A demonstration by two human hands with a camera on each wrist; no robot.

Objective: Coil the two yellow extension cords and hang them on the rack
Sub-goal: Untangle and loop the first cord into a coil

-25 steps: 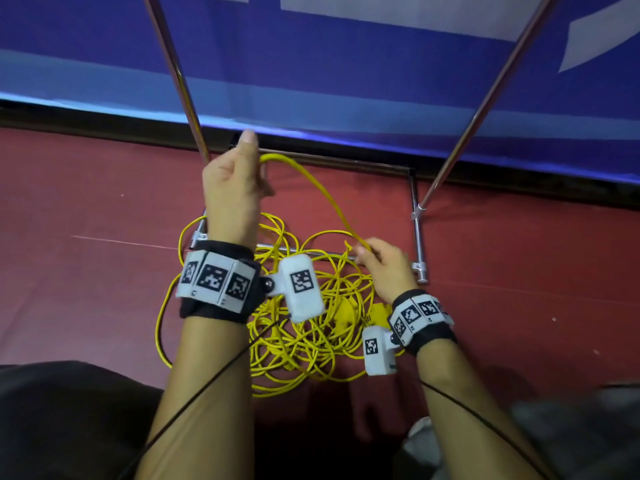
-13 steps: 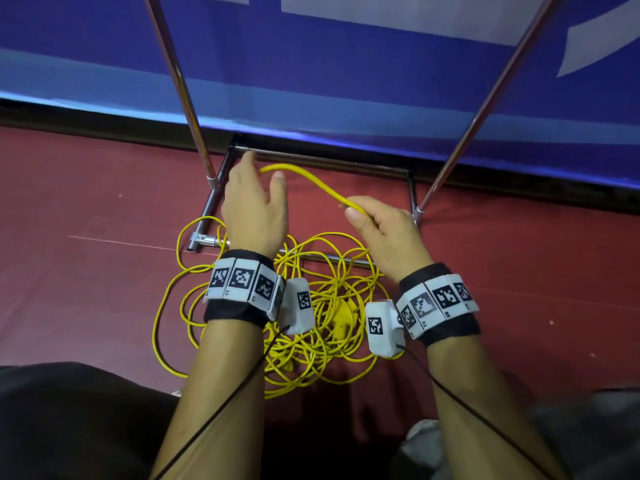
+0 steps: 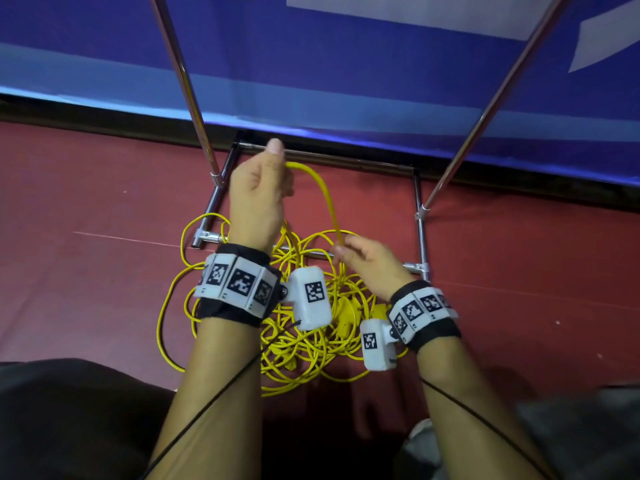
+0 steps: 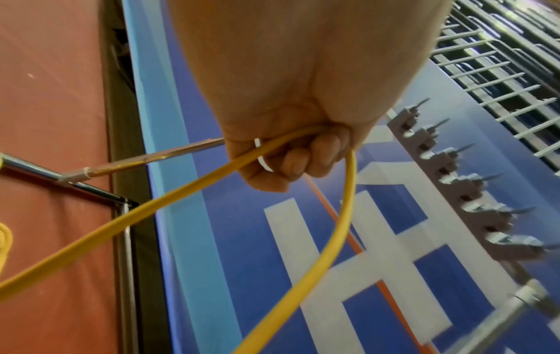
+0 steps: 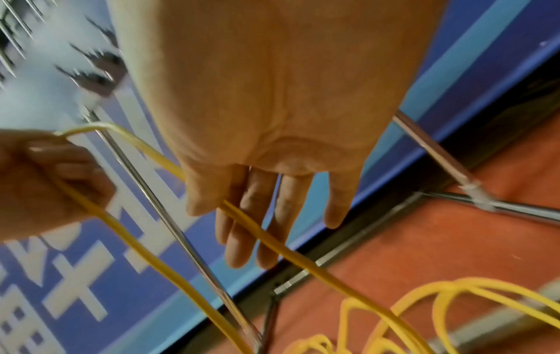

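Your left hand (image 4: 291,100) hides the cord (image 4: 339,230) where it passes through your fist. In the head view the rack (image 3: 420,237) poles run off the top edge at 12 o'clock. At 6 o'clock your wrist cameras cover part of the yellow tangle (image 3: 308,344).

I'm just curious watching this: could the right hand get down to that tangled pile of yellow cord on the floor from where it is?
Probably yes. The right hand hovers just above the tangled cord pile, with only a thin rack base bar crossing beneath. It pinches one strand, which it may need to release first.
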